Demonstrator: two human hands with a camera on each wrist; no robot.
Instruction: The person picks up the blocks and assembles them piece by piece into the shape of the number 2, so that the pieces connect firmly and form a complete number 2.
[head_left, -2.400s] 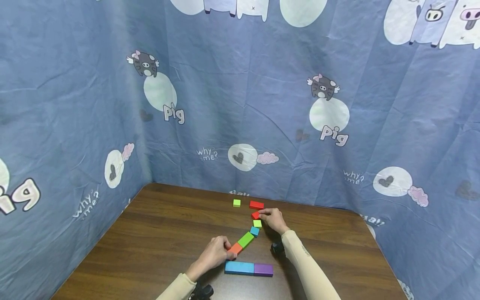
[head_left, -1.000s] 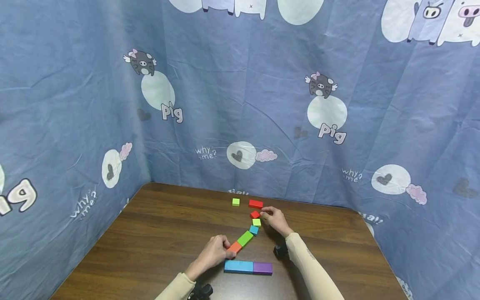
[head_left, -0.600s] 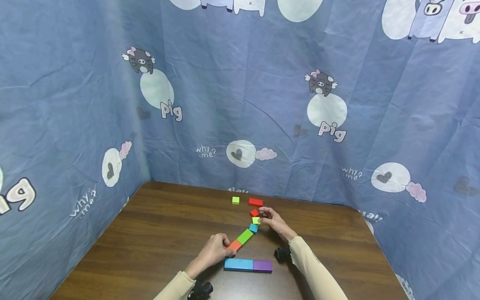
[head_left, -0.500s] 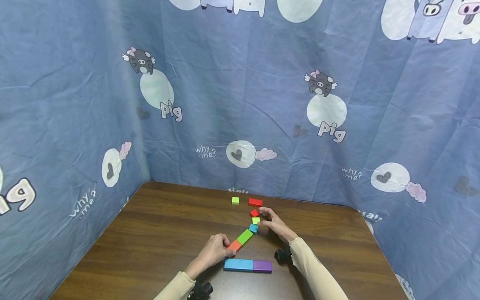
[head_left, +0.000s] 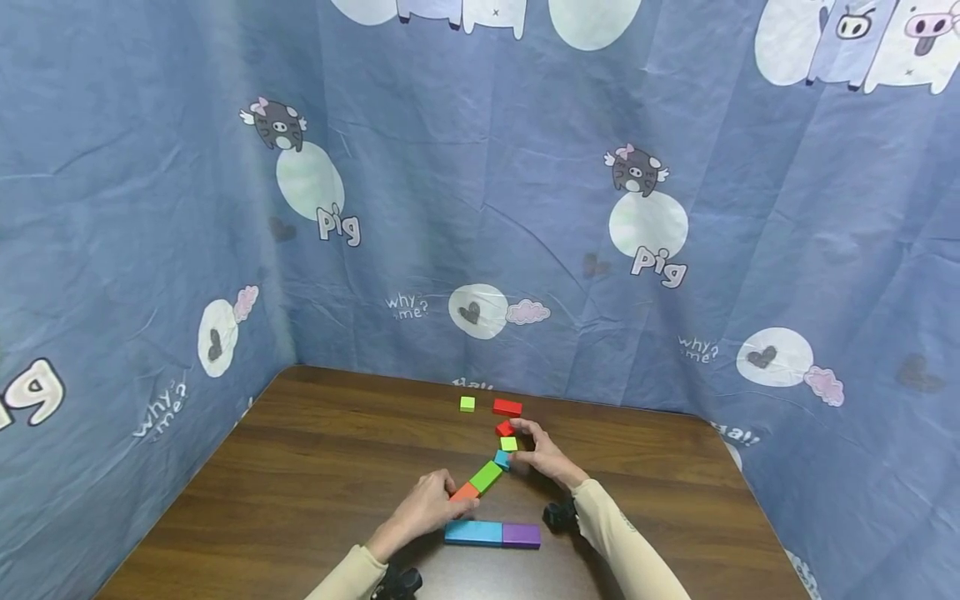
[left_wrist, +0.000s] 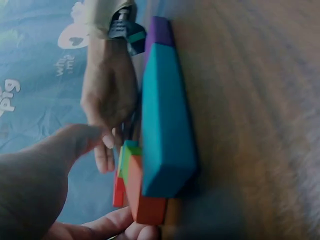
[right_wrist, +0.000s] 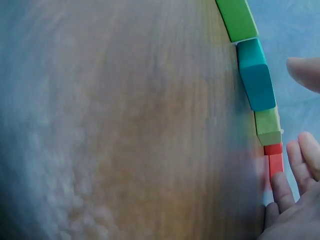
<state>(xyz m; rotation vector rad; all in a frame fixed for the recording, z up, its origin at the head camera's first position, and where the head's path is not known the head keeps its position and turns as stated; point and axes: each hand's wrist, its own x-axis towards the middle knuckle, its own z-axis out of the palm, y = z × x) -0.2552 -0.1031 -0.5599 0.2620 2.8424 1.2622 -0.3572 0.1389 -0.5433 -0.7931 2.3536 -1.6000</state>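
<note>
A bent chain of blocks lies on the wooden table (head_left: 322, 467): orange (head_left: 466, 492), green (head_left: 486, 477), a blue cube (head_left: 502, 459), a lime cube (head_left: 508, 444) and a red cube (head_left: 506, 428). My left hand (head_left: 424, 507) is at the near end, fingertips against the orange block (left_wrist: 145, 200); its thumb is raised off the block in the left wrist view. To the chain's right, my right hand (head_left: 546, 454) is spread, its thumb beside the blue cube (right_wrist: 257, 75) and its fingers by the red cube.
Near the front, a long blue block (head_left: 474, 533) and a purple block (head_left: 521, 536) lie end to end. Towards the back are another lime cube (head_left: 467, 404) and a red block (head_left: 507, 407). A blue printed curtain (head_left: 420, 208) hangs behind and at the sides.
The right hand pinched the red cube, let go, and has slid nearer along the chain with its thumb and fingers spreading. The left hand stays at the orange block, its thumb shifted slightly right.
</note>
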